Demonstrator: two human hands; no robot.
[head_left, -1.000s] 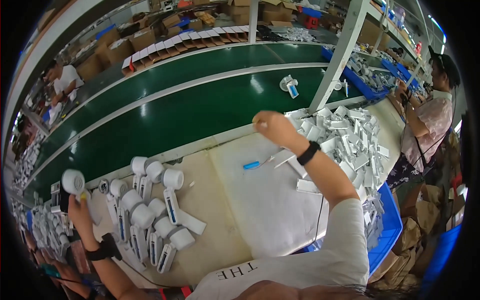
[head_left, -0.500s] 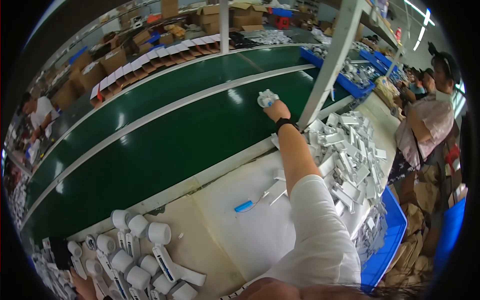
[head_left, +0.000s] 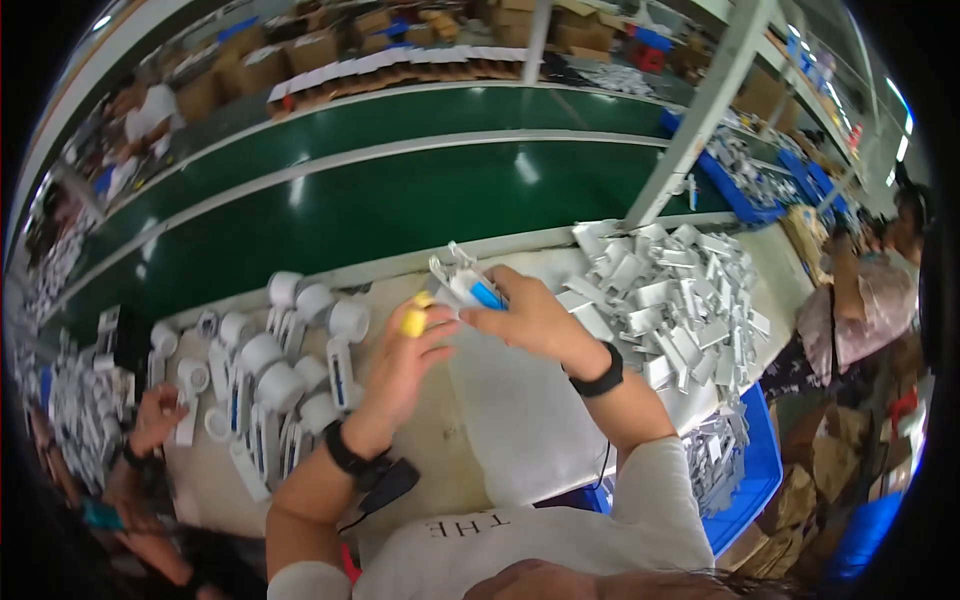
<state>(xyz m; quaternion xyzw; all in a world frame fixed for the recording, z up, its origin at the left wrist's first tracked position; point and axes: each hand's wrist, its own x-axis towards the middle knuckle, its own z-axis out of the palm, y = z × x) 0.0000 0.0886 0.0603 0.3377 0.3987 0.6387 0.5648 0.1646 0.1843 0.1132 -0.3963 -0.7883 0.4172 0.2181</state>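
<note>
White handheld device with a blue panel point(head_left: 468, 288), raised just above the pale table point(head_left: 520, 420) near the edge of the green conveyor belt point(head_left: 380, 215), pinched at its right end by the curled fingers of the right hand point(head_left: 530, 318). Left hand point(head_left: 405, 360) just beside it, fingers bent, yellow-capped fingertips point(head_left: 413, 322) touching its left end. Left of both, a cluster of similar white devices point(head_left: 270, 370) lying on the table; right, a heap of white plastic parts point(head_left: 670, 290).

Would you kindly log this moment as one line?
left hand: yellow-tipped finger beside white device | right hand: gripping it | pile of white parts: right
</note>
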